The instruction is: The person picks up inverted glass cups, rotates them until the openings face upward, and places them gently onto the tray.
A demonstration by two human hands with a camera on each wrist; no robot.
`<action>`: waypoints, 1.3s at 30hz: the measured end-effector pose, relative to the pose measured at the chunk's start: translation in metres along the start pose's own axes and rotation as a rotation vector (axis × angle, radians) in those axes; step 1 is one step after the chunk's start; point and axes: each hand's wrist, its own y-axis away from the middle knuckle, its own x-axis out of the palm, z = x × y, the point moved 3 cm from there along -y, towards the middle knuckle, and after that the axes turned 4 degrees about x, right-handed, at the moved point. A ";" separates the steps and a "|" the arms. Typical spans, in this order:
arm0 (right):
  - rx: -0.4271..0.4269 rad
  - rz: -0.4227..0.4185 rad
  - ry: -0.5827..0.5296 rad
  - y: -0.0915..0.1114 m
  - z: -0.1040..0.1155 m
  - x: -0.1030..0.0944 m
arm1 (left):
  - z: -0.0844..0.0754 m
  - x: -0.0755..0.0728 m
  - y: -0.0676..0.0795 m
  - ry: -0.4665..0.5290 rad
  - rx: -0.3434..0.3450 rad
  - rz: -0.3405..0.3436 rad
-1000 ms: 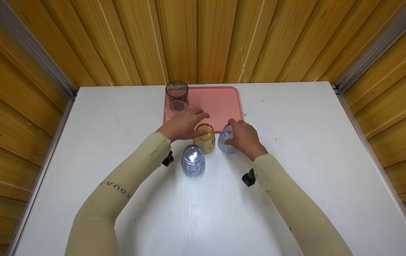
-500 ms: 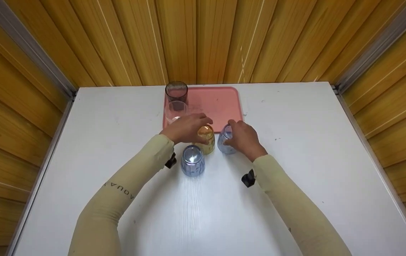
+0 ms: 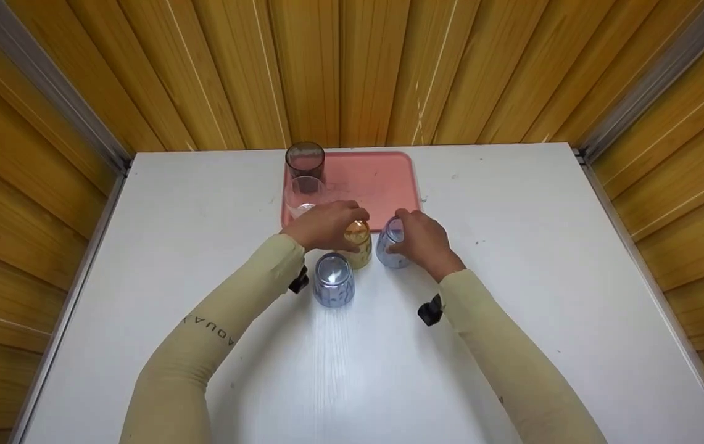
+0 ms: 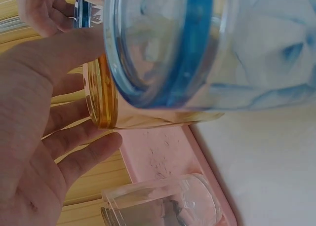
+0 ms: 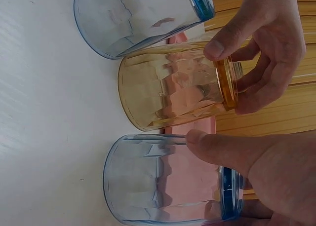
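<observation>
Three glasses stand upside down on the white table. My left hand (image 3: 326, 226) holds the amber glass (image 3: 361, 254) near its raised base, thumb on the near side and fingers behind. To its right, my right hand (image 3: 427, 244) grips a blue glass (image 3: 390, 254), its thumb along the side in the right wrist view and its other fingers mostly hidden. Nearest me stands a second blue glass (image 3: 334, 288), touched by neither hand; it looms large in front of the amber glass in the left wrist view.
Behind the glasses lies a pink tray (image 3: 392, 182) near the table's (image 3: 500, 203) back edge. On its left side stand a dark glass (image 3: 305, 161) and a clear glass (image 3: 300, 196), both mouth up. Wood-patterned panels (image 3: 364, 74) enclose the table's back and sides.
My left hand has moved slightly right and toward me, and its thumb and fingers have closed round the amber glass. The right hand stays on its blue glass.
</observation>
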 end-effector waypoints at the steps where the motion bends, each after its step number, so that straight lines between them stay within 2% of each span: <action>1: 0.003 0.003 0.001 0.000 0.000 0.001 | 0.000 0.000 0.000 -0.006 -0.004 0.005; 11: 0.026 0.036 -0.065 0.001 -0.004 0.004 | -0.003 -0.002 0.001 -0.042 0.005 0.014; 17: 0.030 0.017 -0.068 0.003 -0.003 0.004 | -0.004 -0.004 0.003 -0.050 0.009 0.009; 23: 0.016 -0.012 -0.083 0.004 0.000 0.007 | -0.002 -0.006 0.005 -0.069 -0.017 0.019; 27: -0.013 -0.048 -0.065 0.003 0.002 0.006 | -0.003 -0.010 0.007 -0.091 -0.021 0.005; 39: -0.126 -0.080 -0.040 0.008 0.010 0.007 | -0.006 -0.018 0.012 -0.107 0.002 -0.035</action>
